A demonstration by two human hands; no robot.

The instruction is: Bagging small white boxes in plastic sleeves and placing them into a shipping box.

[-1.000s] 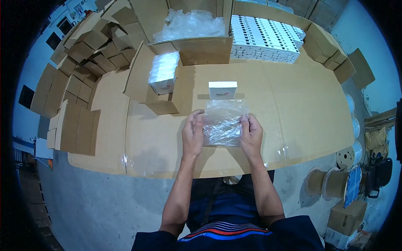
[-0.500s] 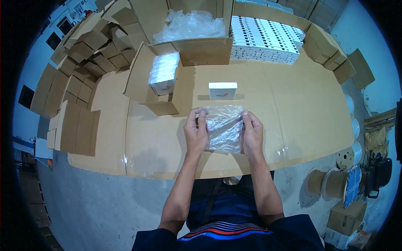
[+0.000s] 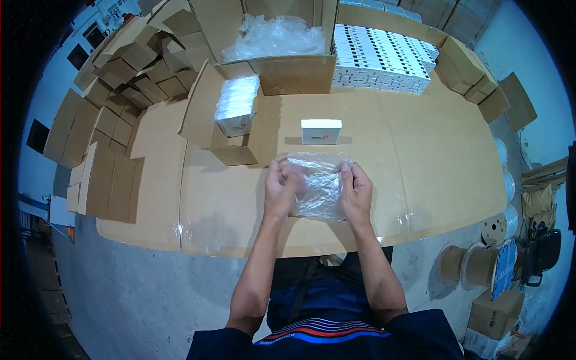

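Both my hands hold a clear plastic bag (image 3: 318,186) just above the cardboard-covered table (image 3: 420,180). My left hand (image 3: 281,187) pinches the bag's left edge near the top. On the right edge, my right hand (image 3: 356,193) grips it with the fingers curled. A small white box (image 3: 321,131) stands on the table a short way beyond the bag, apart from both hands.
An open carton of clear bags (image 3: 273,39) stands at the back. Rows of white boxes (image 3: 381,57) fill a carton to its right. A low carton with wrapped boxes (image 3: 235,111) lies at the left. Folded cardboard boxes (image 3: 120,84) pile at far left; cable spools (image 3: 474,264) sit on the floor.
My hands have shifted on the bag and drawn it slightly nearer; the left fingers now work at its top edge. The white box has stayed put.
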